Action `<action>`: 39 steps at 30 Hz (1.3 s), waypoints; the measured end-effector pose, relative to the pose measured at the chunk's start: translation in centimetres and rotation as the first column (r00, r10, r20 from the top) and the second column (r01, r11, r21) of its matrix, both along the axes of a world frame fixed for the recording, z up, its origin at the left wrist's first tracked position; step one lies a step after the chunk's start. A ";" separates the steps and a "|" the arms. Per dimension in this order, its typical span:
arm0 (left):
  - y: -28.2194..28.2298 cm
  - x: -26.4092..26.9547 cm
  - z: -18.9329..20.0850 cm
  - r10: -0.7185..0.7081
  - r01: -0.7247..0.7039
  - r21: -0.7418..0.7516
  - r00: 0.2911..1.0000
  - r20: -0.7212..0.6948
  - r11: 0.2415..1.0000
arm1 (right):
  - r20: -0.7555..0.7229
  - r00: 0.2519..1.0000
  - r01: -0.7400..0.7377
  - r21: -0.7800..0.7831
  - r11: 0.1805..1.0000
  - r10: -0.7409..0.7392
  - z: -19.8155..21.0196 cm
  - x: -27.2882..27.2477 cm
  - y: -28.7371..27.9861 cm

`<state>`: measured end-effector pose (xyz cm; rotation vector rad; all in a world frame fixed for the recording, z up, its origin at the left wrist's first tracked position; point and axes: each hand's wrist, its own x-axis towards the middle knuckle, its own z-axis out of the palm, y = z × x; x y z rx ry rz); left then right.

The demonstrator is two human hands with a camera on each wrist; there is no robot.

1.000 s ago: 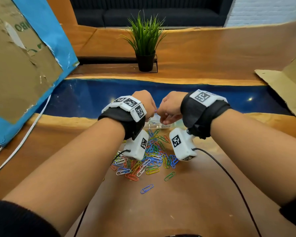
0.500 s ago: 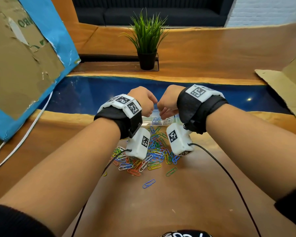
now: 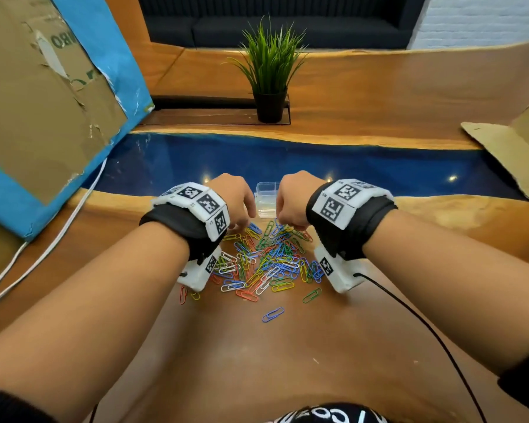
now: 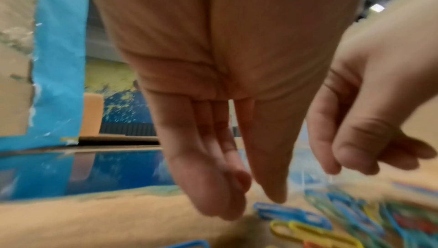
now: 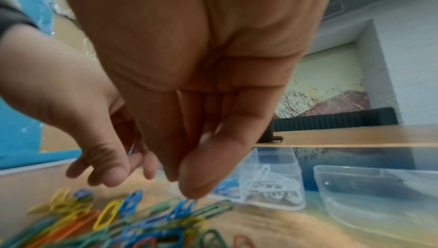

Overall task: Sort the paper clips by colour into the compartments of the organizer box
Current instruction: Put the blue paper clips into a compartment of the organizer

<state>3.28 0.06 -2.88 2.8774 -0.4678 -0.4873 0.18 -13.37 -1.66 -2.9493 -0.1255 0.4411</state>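
A heap of paper clips [image 3: 266,257] in blue, green, yellow, red and white lies on the wooden table. Just beyond it stands the clear organizer box [image 3: 268,196]. In the right wrist view one box compartment [image 5: 272,186] holds white clips and the one beside it [image 5: 226,186] holds blue clips. My left hand [image 3: 242,219] hangs over the heap's far left edge. Its fingers [image 4: 213,186] point down, straight and with nothing in them, above a blue clip [image 4: 291,214]. My right hand [image 3: 290,224] hovers over the far right edge, its fingertips [image 5: 196,182] loose just above the clips.
A clear plastic tub or lid [image 5: 369,196] sits right of the box. A potted plant [image 3: 269,87] stands at the back. Cardboard sheets lean at the left [image 3: 43,117] and right [image 3: 507,154]. A white cable [image 3: 43,248] and a black cable [image 3: 425,328] cross the table. Stray blue [image 3: 273,314] and green [image 3: 312,295] clips lie nearer me.
Both hands were close together above the box. They have come down and apart to the far edge of the clip heap, so the box now shows between them.
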 end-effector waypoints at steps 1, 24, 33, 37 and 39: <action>-0.1 -0.1 -0.1 -0.029 0.028 0.020 1.000 0.010 0.999 | 0.011 1.000 -0.013 -0.039 0.999 0.013 -0.2 0.0 0.4; 0.8 -0.1 -0.7 -0.096 0.095 -0.112 0.995 0.003 0.989 | 0.044 0.992 -0.116 -0.128 0.985 0.122 -2.1 0.6 1.7; 1.1 0.5 -0.3 0.095 -0.115 -0.302 0.992 -0.082 0.946 | 0.049 0.999 0.002 0.025 1.000 -0.003 -1.5 0.9 0.5; -0.8 0.6 -0.1 0.090 -0.100 -0.350 0.995 -0.043 0.932 | 0.036 0.984 0.164 0.169 0.972 -0.172 -0.1 1.4 -1.6; -1.9 0.7 0.1 0.091 -0.084 -0.370 0.996 0.002 0.925 | 0.033 0.969 0.231 0.228 0.946 -0.245 0.1 2.0 -2.5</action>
